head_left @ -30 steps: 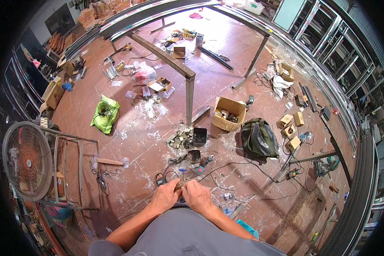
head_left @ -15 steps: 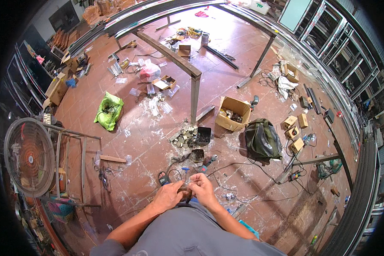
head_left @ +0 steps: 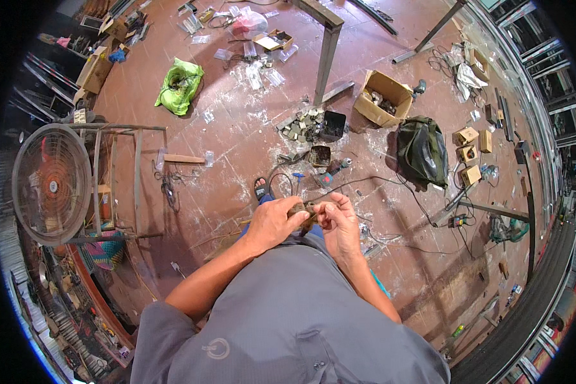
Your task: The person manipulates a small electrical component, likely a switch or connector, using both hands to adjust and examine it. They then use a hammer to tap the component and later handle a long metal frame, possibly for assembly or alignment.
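My left hand [head_left: 276,221] is closed around a small grey-brown piece [head_left: 297,209], whose kind I cannot make out. Close beside it, the fingertips of my right hand [head_left: 340,225] pinch together at that piece's side; what they grip is too small to name. Just beyond my hands, a blue T-shaped handle [head_left: 298,176] stands out near my sandalled foot [head_left: 261,189]. Past it, a power tool [head_left: 335,173] lies on the floor beside a small dark open tin [head_left: 320,155]. Farther off, a pile of small metal blocks [head_left: 299,128] spreads next to a black square container [head_left: 333,125].
A cardboard box [head_left: 383,99] and a dark green bag [head_left: 422,152] stand ahead to the right. Cables [head_left: 390,180] trail over the tiled floor. A large fan [head_left: 52,185] is at the left, near a lime-green sack [head_left: 179,86]. A steel frame post [head_left: 327,64] rises ahead.
The view has tilted down and turned left, so the floor things appear higher and farther right. Both hands stay close together, the right one's fingers slightly more spread.
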Available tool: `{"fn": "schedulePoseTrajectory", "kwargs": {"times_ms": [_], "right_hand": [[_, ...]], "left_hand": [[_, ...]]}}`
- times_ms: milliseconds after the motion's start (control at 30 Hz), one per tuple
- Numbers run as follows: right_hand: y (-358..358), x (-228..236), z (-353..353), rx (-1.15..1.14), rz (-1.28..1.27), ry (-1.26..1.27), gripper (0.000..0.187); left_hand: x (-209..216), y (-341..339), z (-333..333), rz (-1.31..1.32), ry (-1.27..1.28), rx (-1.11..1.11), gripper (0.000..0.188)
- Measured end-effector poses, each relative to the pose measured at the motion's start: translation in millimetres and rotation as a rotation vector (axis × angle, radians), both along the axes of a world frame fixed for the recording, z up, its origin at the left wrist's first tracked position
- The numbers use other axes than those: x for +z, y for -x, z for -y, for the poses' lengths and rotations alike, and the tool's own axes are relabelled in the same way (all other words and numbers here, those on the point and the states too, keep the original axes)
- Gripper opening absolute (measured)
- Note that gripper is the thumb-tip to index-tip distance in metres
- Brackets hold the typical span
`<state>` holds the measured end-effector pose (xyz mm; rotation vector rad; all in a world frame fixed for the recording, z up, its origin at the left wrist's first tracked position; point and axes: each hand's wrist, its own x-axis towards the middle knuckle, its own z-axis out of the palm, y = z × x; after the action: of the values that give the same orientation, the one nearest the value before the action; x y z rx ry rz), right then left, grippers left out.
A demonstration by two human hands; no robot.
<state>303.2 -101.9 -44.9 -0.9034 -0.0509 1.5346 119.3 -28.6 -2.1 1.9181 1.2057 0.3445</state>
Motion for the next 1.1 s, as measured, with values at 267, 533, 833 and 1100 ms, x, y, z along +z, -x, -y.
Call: {"fn": "schedulePoseTrajectory", "kwargs": {"times_ms": [267, 533, 833, 1100], "right_hand": [[-3.3, -9.1, 3.4, -0.038, -0.062, 0.014, 0.034], [-3.9, -11.9, 4.2, 0.020, -0.152, 0.086, 0.040], [1.2, -6.7, 4.0, -0.058, -0.271, 0.137, 0.051], [-22.5, 2.5, -14.6, -0.038, 0.321, 0.085, 0.043]], "left_hand": [[-2.9, -1.3, 0.6, 0.003, 0.043, 0.016, 0.037], [-4.0, 7.0, -2.7, -0.046, 0.000, -0.083, 0.037], [8.9, 4.5, -1.4, -0.021, 0.065, 0.010, 0.036], [-8.3, 10.4, 3.0, 0.040, 0.252, 0.152, 0.037]]}}
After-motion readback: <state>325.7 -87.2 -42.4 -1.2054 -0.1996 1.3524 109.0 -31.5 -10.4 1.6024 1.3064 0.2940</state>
